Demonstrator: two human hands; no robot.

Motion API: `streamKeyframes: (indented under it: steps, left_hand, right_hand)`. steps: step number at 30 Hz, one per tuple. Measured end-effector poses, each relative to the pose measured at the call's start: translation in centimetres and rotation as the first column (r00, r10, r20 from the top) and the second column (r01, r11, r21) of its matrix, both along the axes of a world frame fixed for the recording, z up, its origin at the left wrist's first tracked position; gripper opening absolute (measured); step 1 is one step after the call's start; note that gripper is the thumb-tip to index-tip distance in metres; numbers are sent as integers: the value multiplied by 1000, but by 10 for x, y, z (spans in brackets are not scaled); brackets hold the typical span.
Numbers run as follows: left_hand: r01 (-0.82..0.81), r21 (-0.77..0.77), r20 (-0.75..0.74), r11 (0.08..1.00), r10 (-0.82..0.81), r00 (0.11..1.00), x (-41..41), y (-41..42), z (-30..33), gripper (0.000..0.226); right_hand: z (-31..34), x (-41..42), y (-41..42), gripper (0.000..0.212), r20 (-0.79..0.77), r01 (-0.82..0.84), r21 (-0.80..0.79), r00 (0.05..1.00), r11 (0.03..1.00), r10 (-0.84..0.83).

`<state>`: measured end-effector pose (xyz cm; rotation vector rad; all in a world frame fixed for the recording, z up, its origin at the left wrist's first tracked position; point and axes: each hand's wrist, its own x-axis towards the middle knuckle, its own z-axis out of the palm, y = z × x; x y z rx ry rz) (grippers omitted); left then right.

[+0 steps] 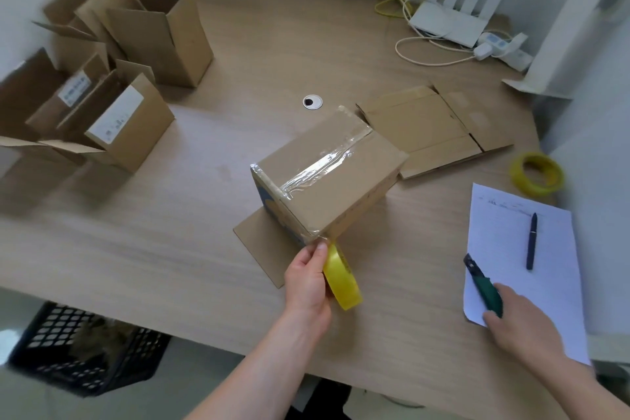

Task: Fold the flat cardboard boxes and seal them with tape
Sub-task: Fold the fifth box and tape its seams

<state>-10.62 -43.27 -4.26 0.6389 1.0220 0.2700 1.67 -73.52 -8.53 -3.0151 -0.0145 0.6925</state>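
1. While the brown cardboard box (327,177), sealed along its top seam with clear tape, stood mid-table on a flat cardboard sheet (269,249), the left hand (308,278) gripped a yellow tape roll (342,280) at the box's near corner, thumb and fingers pinching the roll.
2. Right of the box, the right hand (521,320) curled its fingers round a green utility knife (485,286) on white paper (525,249).
3. A flattened cardboard box (433,126) lay behind the box.

Both forearms were bare, with no sleeve reaching into view. The left hand (308,278) and the right hand (521,320) wore no gloves, rings or watch. The left thumbnail was short and unpainted.
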Motion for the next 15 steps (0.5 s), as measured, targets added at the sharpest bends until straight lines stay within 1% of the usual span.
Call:
streamKeyframes:
  steps: [1, 2, 4, 5, 6, 7, 8, 9, 10, 12, 13, 15]
  left_hand:
    - [0, 2, -1, 1000, 0, 1000, 0, 0, 0, 8]
    - [0, 2, 0, 1000, 0, 1000, 0, 1, 0, 8]
    - [1, 3, 4, 1000, -1, 1000, 1, 1, -1, 9]
    - [0, 7, 5, 1000, 0, 1000, 0, 2, -1, 9]
    - [3, 13, 3, 1000, -3, 1000, 0, 2, -2, 9]
    - [8, 20, -1, 1000, -8, 1000, 0, 2, -3, 8]
    - [11, 25, -5, 1000, -11, 1000, 0, 2, -3, 7]
    - [9, 31, -10, 999, -9, 1000, 0, 2, -4, 7]
    - [4, 37, -14, 999, -3, 1000, 1, 1, -4, 6]
    - [-13, 50, -20, 999, 14, 1000, 2, 0, -4, 6]
    - [-19, 57, -20, 998, 21, 1000, 2, -1, -4, 7]
    - [-23, 71, -22, 997, 25, 999, 2, -1, -4, 11]
  right_hand:
    - [2, -2, 3, 35, 19, 39, 44, 999, 998, -40]
    - [5, -2, 8, 33, 33, 99, 119, 994, 988, -103]
    - [22, -5, 24, 36, 53, 182, 330, 976, 926, -210]
    - [35, -7, 35, 34, 56, 170, 439, 975, 882, -215]
    - [50, -9, 47, 32, 60, 119, 525, 983, 843, -176]
    - [66, -10, 58, 33, 70, 27, 589, 994, 808, -85]
    - [84, -12, 71, 38, 95, -97, 624, 994, 775, 48]
    - [101, -15, 84, 42, 129, -234, 627, 972, 743, 197]
    - [117, -18, 97, 43, 169, -369, 601, 926, 710, 338]
    - [144, -22, 121, 42, 254, -607, 486, 787, 629, 563]
    - [153, -23, 133, 42, 271, -682, 427, 722, 593, 636]
    - [161, -25, 152, 40, 274, -771, 339, 628, 538, 728]
